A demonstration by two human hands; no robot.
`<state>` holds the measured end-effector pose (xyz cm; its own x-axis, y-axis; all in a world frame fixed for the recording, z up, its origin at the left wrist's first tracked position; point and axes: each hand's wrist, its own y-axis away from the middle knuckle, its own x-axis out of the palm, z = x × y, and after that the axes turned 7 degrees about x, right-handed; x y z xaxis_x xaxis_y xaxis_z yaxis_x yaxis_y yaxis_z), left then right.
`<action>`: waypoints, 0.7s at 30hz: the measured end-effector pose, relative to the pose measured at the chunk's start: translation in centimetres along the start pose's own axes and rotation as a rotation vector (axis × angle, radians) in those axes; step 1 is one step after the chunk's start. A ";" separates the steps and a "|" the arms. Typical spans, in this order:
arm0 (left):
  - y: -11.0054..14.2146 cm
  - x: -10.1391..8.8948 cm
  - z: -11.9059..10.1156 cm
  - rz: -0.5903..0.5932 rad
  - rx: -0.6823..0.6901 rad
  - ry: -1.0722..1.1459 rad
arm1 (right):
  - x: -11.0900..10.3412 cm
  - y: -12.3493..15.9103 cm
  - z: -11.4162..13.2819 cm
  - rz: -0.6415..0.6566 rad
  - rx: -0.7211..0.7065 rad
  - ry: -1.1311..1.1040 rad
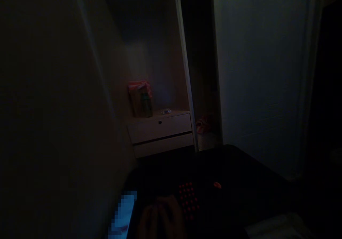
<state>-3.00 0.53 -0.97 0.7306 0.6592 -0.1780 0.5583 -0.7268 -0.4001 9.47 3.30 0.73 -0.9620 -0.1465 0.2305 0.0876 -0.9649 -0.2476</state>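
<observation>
In the dim light, my left hand (148, 219) and my right hand (173, 214) lie close together at the bottom of the view. Both are palm down with fingers stretched forward, and neither shows anything held. Just right of my right hand, the red-lit keys of a keyboard (189, 199) glow; the rest of the keyboard is hidden by my hands and the dark. Farther right, a small red glow (217, 185) comes from what looks like a computer mouse. To the left of my left hand is a bright blue screen (123, 214), blurred into blocks.
Beneath everything is a black table (240, 171). Beyond it stands a drawer unit (162, 128) bearing a green bottle (146, 105), a box with red-striped cloth (139, 85) and a small clear object (166, 111). Pale cloth (278, 226) lies at lower right. A pale panel (262, 71) rises behind.
</observation>
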 end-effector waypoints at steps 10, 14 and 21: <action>0.2 -0.1 -0.1 0.046 0.014 0.000 | -0.5 0.0 1.3 0.010 0.089 -0.024; 0.3 0.2 -0.8 0.030 -0.006 0.003 | -0.5 0.1 1.5 0.023 0.097 -0.005; 0.4 0.3 -1.5 0.034 0.005 0.021 | -0.4 -0.2 1.0 0.032 0.117 -0.013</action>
<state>-1.93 0.16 0.16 0.7570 0.6301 -0.1731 0.5311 -0.7475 -0.3989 10.08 3.36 1.69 -0.9547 -0.1799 0.2370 0.1486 -0.9784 -0.1440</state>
